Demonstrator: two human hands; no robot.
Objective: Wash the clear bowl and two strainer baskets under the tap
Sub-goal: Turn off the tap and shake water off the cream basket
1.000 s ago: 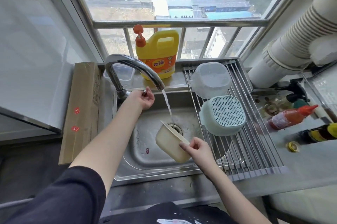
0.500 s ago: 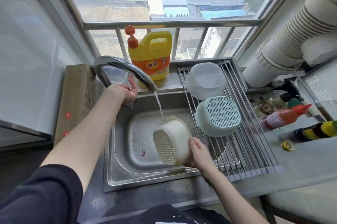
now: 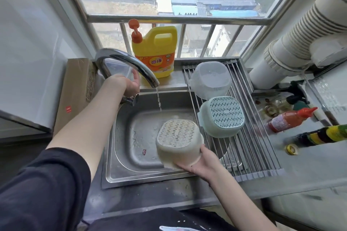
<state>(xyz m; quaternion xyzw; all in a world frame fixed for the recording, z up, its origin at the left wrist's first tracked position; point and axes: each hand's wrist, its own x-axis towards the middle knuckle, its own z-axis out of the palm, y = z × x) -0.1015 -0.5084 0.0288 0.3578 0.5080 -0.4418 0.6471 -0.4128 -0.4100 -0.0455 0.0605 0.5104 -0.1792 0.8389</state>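
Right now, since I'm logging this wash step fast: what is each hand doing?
Left hand: at the tap lever; whether the fingers grip it cannot be told.
Right hand: holds the cream strainer basket, upside down over the sink.

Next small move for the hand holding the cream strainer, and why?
Probably set the cream strainer upside down on the rack, in front of the green strainer. The right hand holds it inverted, clear of the water stream, and the clear bowl and green strainer lie inverted there.
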